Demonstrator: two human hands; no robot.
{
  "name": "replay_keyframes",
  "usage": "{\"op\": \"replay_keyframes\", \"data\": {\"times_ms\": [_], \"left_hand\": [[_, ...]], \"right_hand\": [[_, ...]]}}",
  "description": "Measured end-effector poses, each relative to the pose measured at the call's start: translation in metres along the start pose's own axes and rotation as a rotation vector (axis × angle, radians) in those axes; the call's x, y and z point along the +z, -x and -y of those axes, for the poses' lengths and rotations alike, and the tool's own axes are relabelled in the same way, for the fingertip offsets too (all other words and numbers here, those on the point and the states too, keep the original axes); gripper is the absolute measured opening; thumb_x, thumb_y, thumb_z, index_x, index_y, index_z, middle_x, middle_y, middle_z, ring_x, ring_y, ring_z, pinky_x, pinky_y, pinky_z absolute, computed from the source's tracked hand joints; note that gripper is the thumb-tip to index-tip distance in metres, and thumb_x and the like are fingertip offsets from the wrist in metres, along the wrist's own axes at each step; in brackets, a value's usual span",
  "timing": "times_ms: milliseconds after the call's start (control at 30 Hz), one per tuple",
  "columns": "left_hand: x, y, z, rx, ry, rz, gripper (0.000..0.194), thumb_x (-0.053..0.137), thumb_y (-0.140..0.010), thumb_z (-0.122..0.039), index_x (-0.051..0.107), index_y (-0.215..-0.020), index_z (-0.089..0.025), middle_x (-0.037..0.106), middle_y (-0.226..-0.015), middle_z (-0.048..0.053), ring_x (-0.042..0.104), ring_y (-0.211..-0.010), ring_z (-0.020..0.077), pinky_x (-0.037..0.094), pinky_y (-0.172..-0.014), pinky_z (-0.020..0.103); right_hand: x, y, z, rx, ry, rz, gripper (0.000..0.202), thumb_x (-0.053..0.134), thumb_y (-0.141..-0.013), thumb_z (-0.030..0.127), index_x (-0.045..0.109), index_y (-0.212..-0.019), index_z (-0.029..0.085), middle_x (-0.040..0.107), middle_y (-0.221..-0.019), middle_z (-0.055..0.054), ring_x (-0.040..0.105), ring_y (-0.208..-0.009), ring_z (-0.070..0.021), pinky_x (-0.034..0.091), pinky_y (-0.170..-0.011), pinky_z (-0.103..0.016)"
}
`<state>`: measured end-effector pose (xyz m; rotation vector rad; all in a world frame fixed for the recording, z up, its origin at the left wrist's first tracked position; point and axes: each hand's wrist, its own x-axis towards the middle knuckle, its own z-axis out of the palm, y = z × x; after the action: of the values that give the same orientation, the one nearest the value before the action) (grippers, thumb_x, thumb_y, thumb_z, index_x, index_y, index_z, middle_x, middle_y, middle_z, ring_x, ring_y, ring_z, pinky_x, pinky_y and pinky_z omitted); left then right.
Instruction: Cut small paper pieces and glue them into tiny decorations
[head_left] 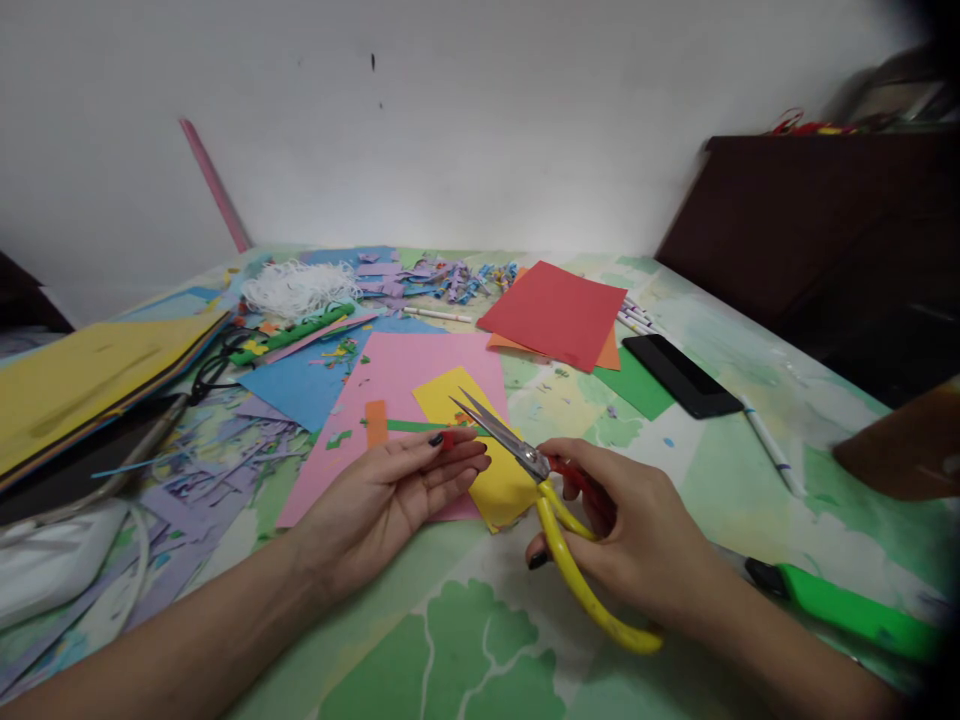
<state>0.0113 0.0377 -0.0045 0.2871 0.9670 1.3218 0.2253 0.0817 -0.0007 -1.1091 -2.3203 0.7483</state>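
Observation:
My left hand (409, 490) is palm up, pinching a small piece of red paper (448, 440) between thumb and index finger while the other fingers stretch out. Held in my right hand (637, 520) is a pair of scissors (534, 462) with yellow and red handles; the slightly parted blades point up and left, just beyond my left fingertips. Under the blades lies yellow paper (506, 490) on a pink sheet (442, 350). An orange strip (376, 423) and a green strip (412, 427) also rest on the pink sheet.
Behind lie a red sheet (559, 312), white string (300, 288) and purple scraps (442, 275). At right are a black phone (679, 375), a marker (772, 445) and a green-handled cutter (855, 605). Stacked coloured paper (105, 370) and eyeglasses (221, 362) are at left.

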Motion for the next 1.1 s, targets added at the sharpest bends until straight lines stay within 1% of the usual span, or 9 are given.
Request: {"op": "replay_keyframes", "data": {"times_ms": [167, 300, 367, 500, 667, 800, 900, 1000, 1100], "left_hand": [[0.0003, -0.0006, -0.0008, 0.012, -0.052, 0.004, 0.024, 0.051, -0.087, 0.0, 0.073, -0.094, -0.005, 0.073, -0.09, 0.015, 0.072, -0.078, 0.0174, 0.061, -0.074, 0.024], [0.0012, 0.0006, -0.0017, 0.008, -0.055, 0.02, 0.029, 0.055, -0.08, 0.007, 0.073, -0.098, -0.006, 0.072, -0.08, 0.011, 0.069, -0.069, 0.0131, 0.059, -0.067, 0.019], [0.0016, 0.0011, -0.0016, 0.017, -0.057, 0.018, 0.028, 0.056, -0.078, 0.008, 0.074, -0.095, -0.004, 0.072, -0.084, 0.013, 0.069, -0.071, 0.0137, 0.059, -0.068, 0.019], [0.0005, -0.0004, -0.0005, 0.062, -0.032, -0.014, 0.019, 0.057, -0.083, -0.003, 0.075, -0.087, -0.005, 0.073, -0.087, 0.015, 0.069, -0.077, 0.0167, 0.06, -0.073, 0.024], [-0.0034, -0.0034, 0.0002, 0.086, -0.08, -0.081, 0.026, 0.059, -0.079, 0.004, 0.073, -0.095, -0.009, 0.074, -0.095, 0.014, 0.071, -0.081, 0.0169, 0.06, -0.074, 0.024], [-0.003, -0.0027, 0.001, 0.098, -0.077, -0.067, 0.023, 0.058, -0.081, 0.003, 0.073, -0.092, -0.01, 0.074, -0.092, 0.012, 0.071, -0.084, 0.017, 0.059, -0.076, 0.024], [-0.001, -0.0005, 0.0019, 0.101, -0.068, -0.039, 0.02, 0.057, -0.081, 0.003, 0.073, -0.085, -0.009, 0.072, -0.092, 0.012, 0.069, -0.087, 0.0181, 0.059, -0.078, 0.026], [0.0008, 0.002, 0.0021, 0.119, -0.075, -0.002, 0.02, 0.058, -0.08, 0.004, 0.072, -0.085, -0.01, 0.071, -0.085, 0.008, 0.067, -0.077, 0.0153, 0.058, -0.07, 0.024], [0.002, 0.004, 0.0015, 0.14, -0.068, 0.004, 0.02, 0.059, -0.079, 0.003, 0.072, -0.085, -0.011, 0.069, -0.08, 0.007, 0.065, -0.071, 0.0141, 0.057, -0.065, 0.023]], "right_hand": [[0.0001, 0.0009, -0.0003, 0.02, -0.001, 0.01, 0.043, 0.077, -0.067, 0.033, 0.06, -0.106, 0.026, 0.064, -0.078, 0.001, 0.053, -0.063, -0.0148, 0.033, -0.046, -0.024], [0.0003, 0.001, 0.0002, 0.028, 0.007, 0.006, 0.045, 0.076, -0.067, 0.029, 0.059, -0.108, 0.026, 0.065, -0.08, 0.001, 0.053, -0.063, -0.0148, 0.033, -0.045, -0.024], [0.0004, 0.0005, 0.0004, 0.028, 0.01, 0.007, 0.044, 0.076, -0.067, 0.03, 0.06, -0.107, 0.025, 0.065, -0.08, 0.001, 0.054, -0.064, -0.0152, 0.033, -0.046, -0.024], [0.0002, -0.0004, 0.0005, 0.013, 0.009, 0.013, 0.041, 0.075, -0.069, 0.033, 0.061, -0.106, 0.025, 0.065, -0.079, 0.0, 0.055, -0.065, -0.0158, 0.036, -0.047, -0.024], [-0.0009, 0.0004, 0.0014, 0.002, 0.013, 0.015, 0.044, 0.077, -0.067, 0.033, 0.06, -0.106, 0.024, 0.065, -0.081, 0.0, 0.056, -0.067, -0.0166, 0.035, -0.048, -0.025], [-0.0003, 0.0016, 0.0014, -0.002, 0.05, 0.035, 0.047, 0.079, -0.066, 0.04, 0.06, -0.105, 0.024, 0.066, -0.083, -0.001, 0.058, -0.072, -0.0184, 0.037, -0.05, -0.025], [0.0018, 0.0025, -0.0003, -0.04, 0.099, 0.042, 0.056, 0.079, -0.065, 0.047, 0.059, -0.111, 0.022, 0.066, -0.088, -0.004, 0.059, -0.074, -0.0197, 0.041, -0.055, -0.028], [0.0039, 0.0043, -0.0027, -0.122, 0.151, 0.021, 0.055, 0.077, -0.068, 0.048, 0.058, -0.111, 0.02, 0.066, -0.091, -0.005, 0.06, -0.073, -0.0198, 0.045, -0.06, -0.031], [0.0057, 0.0069, -0.0044, -0.198, 0.189, -0.012, 0.055, 0.076, -0.069, 0.048, 0.057, -0.111, 0.018, 0.066, -0.092, -0.006, 0.06, -0.07, -0.0191, 0.045, -0.058, -0.03]]}}
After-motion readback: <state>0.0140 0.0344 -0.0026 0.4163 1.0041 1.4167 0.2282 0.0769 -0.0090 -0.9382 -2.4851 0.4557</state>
